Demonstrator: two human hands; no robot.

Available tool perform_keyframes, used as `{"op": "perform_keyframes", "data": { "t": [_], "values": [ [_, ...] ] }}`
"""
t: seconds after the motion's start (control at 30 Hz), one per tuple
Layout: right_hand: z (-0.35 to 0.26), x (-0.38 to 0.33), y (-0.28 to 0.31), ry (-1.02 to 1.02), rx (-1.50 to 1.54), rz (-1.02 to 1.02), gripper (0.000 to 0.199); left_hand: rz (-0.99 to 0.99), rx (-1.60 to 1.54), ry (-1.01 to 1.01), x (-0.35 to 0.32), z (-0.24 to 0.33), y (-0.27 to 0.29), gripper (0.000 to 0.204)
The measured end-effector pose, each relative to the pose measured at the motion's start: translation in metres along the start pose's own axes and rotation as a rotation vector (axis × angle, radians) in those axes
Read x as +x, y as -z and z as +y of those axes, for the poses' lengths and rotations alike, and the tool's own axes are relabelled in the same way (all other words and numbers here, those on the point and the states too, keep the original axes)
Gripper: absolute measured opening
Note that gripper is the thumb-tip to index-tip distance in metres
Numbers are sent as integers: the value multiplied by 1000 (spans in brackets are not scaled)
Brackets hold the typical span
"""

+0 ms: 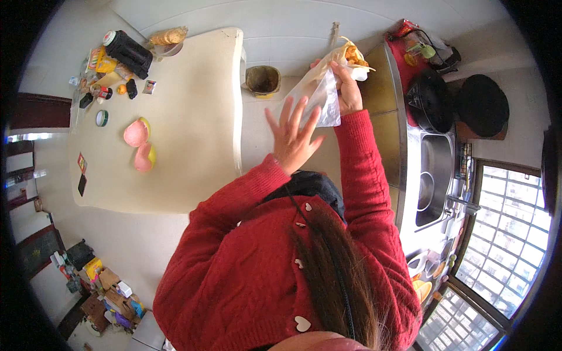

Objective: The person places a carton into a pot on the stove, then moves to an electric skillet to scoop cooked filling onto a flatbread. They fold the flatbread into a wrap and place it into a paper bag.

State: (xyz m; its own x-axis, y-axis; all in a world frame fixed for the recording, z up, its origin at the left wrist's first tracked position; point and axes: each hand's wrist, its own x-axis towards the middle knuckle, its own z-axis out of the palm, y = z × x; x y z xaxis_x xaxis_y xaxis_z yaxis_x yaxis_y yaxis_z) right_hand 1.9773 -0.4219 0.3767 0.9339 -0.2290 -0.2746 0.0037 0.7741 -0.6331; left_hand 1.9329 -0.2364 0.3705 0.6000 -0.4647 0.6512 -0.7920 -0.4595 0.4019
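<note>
My right hand (348, 89) grips a clear plastic bag (319, 93) near its upper end. Out of the bag's top sticks a pale, thin food wrap (342, 55) with orange-brown pieces in it. The bag's loose lower part hangs toward the left. My left hand (297, 139) is held beside that loose part, fingers spread and nothing in them. Whether its fingertips touch the plastic I cannot tell.
A cream table (193, 117) stands at left, bearing a pink two-part container (137, 133), a dark bottle (127, 54) and a tape roll (102, 118). A waste bin (263, 81) stands ahead. On the right counter are a black wok (431, 100) and a sink (448, 169).
</note>
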Motion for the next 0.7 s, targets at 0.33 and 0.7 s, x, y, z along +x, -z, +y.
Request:
{"op": "perform_keyframes", "data": {
  "t": [0.33, 0.7],
  "values": [
    [2, -4, 9, 94, -29, 83, 49, 128, -998, 918, 12, -59, 7, 25],
    [24, -14, -12, -80, -300, -178, 42, -750, -1252, 568, 50, -87, 13, 73]
  ]
}}
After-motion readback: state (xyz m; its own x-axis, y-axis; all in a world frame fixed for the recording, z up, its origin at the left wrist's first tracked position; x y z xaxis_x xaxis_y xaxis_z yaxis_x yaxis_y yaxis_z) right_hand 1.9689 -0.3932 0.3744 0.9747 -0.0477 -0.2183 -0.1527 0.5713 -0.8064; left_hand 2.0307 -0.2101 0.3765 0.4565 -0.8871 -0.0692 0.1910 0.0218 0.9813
